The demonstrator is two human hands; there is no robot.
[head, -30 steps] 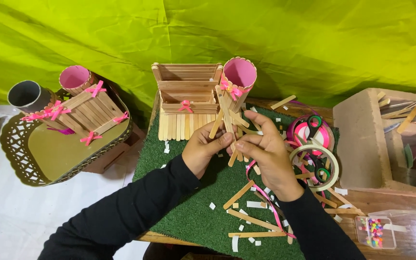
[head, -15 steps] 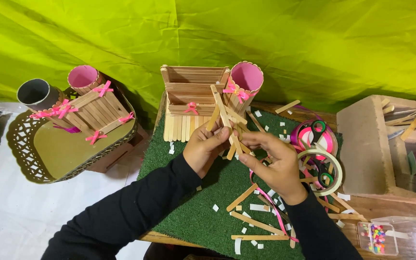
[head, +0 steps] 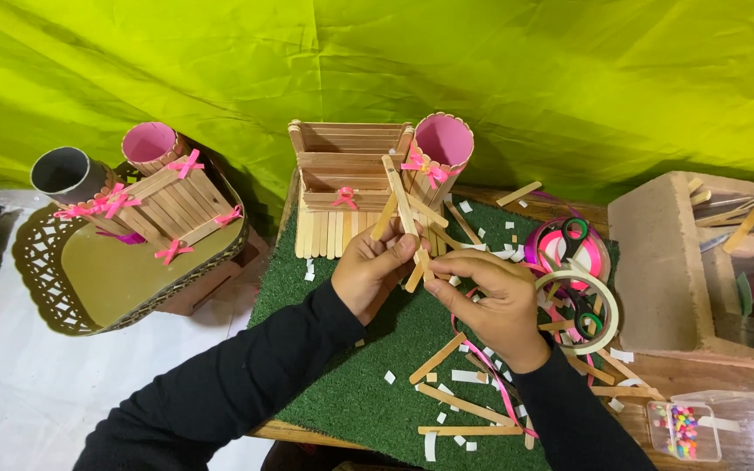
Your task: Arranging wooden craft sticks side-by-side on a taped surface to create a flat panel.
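Note:
Over the green turf mat (head: 351,384), my left hand (head: 373,266) grips a bundle of flat wooden craft sticks (head: 403,205) that fan upward. My right hand (head: 490,301) pinches the lower ends of the same bundle from the right. Just behind the hands stands a stick-built box organiser (head: 342,179) with a pink-lined cup (head: 441,148) and small pink bows. More loose sticks (head: 460,403) and white paper scraps lie on the mat below my right hand, with a pink ribbon (head: 503,392) trailing among them.
A gold lace-edged tray (head: 89,279) at left carries a second stick organiser (head: 167,205), a pink cup and a grey tube (head: 67,173). Tape rolls and scissors (head: 578,279) lie right of my hands. A cardboard box (head: 674,270) of sticks and a bead container (head: 682,429) sit at right.
The view has shifted slightly; both hands stay on the stick bundle, and my right hand has moved lower along the sticks' bottom ends.

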